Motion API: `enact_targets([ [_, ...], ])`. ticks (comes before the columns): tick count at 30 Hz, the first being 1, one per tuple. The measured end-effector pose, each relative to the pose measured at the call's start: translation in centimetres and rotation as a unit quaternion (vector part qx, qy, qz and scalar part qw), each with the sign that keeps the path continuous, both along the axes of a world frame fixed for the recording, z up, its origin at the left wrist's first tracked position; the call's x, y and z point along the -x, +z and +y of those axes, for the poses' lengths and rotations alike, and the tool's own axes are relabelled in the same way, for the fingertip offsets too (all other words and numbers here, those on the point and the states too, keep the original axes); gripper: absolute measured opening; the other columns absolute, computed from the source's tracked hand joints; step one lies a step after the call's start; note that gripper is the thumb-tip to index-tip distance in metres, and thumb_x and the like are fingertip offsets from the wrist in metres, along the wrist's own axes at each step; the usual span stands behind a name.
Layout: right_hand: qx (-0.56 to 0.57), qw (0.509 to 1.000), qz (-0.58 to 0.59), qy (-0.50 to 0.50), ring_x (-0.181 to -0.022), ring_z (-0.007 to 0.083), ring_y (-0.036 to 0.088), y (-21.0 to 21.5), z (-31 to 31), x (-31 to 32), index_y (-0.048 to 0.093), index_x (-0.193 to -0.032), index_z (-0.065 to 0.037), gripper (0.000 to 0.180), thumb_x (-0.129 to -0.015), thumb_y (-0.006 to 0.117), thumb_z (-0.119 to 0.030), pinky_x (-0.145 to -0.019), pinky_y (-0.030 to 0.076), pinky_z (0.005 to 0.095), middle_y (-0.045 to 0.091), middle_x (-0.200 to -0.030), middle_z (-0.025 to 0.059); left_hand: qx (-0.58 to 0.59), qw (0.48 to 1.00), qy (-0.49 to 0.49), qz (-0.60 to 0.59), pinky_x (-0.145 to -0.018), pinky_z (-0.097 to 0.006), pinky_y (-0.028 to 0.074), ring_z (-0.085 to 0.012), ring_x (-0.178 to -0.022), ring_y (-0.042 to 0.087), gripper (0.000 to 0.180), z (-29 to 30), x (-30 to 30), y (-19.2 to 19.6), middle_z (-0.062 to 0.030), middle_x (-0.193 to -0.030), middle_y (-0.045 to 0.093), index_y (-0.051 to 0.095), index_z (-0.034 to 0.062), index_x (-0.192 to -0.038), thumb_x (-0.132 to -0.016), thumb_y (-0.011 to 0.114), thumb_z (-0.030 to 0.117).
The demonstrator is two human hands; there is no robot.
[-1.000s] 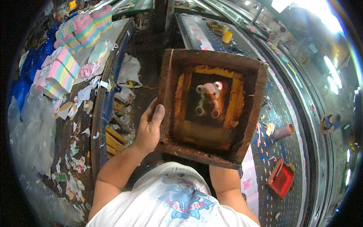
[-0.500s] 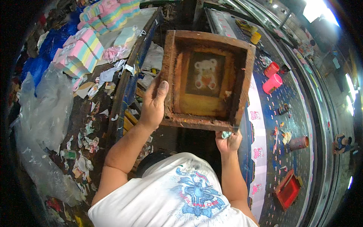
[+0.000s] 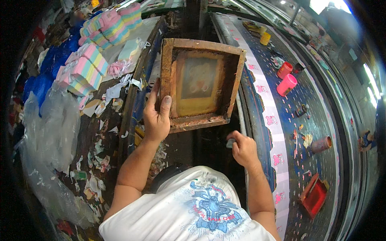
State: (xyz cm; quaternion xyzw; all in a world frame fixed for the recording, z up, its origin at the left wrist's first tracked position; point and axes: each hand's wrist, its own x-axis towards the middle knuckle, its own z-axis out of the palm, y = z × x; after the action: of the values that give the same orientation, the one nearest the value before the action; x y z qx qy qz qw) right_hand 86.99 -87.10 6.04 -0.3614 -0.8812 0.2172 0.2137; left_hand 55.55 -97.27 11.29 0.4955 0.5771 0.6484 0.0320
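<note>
A wooden screen-printing frame is held up in front of me, tilted, its mesh carrying a bear-shaped stencil. My left hand grips its left side near the lower corner, with the thumb lying on the inner side. Below the frame's lower right corner, apart from it, my right hand is closed around a small grey-green cloth. Only a bit of the cloth shows between its fingers.
On the right, a long table carries a white strip printed with pink bears, a pink cup and a red-inked frame. On the left, pastel fabric stacks, plastic sheeting and scraps lie on another table.
The frame has shifted left and turned with my left hand. My right hand has come away from the frame's lower edge, still holding the cloth.
</note>
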Motion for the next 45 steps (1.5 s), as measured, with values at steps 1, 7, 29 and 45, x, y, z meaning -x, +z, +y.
enact_targets([
  [1,-0.031,0.999,-0.017,0.006,-0.095,0.0431,0.074,2.0,-0.3,0.7,0.066,-0.113,-0.008,0.019,-0.093,0.064,-0.007,-0.08,0.058,0.0546,0.077,-0.1,0.0184,0.007,1.0,-0.01,-0.01,-0.115,-0.037,0.048,-0.0222,-0.136,0.062,0.062,0.1,-0.2,-0.1,-0.0185,-0.154,0.063,0.043,-0.0048,-0.165,-0.116,0.059,0.03],
  [7,-0.148,0.963,0.161,0.161,-0.096,0.0445,0.071,9.8,1.3,4.6,0.065,-0.109,-0.004,0.029,-0.084,0.066,0.009,-0.082,0.059,0.0522,0.069,-0.102,0.0189,-0.006,0.999,-0.047,-0.002,-0.118,-0.038,0.045,-0.0233,-0.139,0.06,0.061,-0.3,-2.1,-0.1,-0.0201,-0.156,0.061,0.044,-0.0071,-0.163,-0.116,0.059,0.028],
  [29,-0.293,0.951,-0.022,0.098,-0.091,0.0372,0.074,6.7,1.5,7.3,0.066,-0.134,-0.003,0.054,-0.081,0.076,-0.002,-0.076,0.059,0.0477,0.072,-0.103,0.0175,-0.027,0.994,-0.102,-0.033,-0.117,-0.037,0.047,-0.0236,-0.138,0.061,0.063,-2.0,-4.8,0.0,-0.0208,-0.154,0.062,0.04,-0.0078,-0.165,-0.116,0.06,0.026],
  [45,-0.526,0.849,-0.035,-0.025,-0.088,0.0232,0.063,10.7,5.6,2.0,0.069,-0.131,-0.012,0.044,-0.087,0.071,-0.016,-0.081,0.048,0.0394,0.061,-0.09,0.0036,-0.03,0.992,-0.121,-0.016,-0.115,-0.039,0.05,-0.0284,-0.14,0.062,0.063,-0.4,-7.8,0.0,-0.0265,-0.156,0.059,0.039,-0.0085,-0.164,-0.115,0.06,0.026],
])
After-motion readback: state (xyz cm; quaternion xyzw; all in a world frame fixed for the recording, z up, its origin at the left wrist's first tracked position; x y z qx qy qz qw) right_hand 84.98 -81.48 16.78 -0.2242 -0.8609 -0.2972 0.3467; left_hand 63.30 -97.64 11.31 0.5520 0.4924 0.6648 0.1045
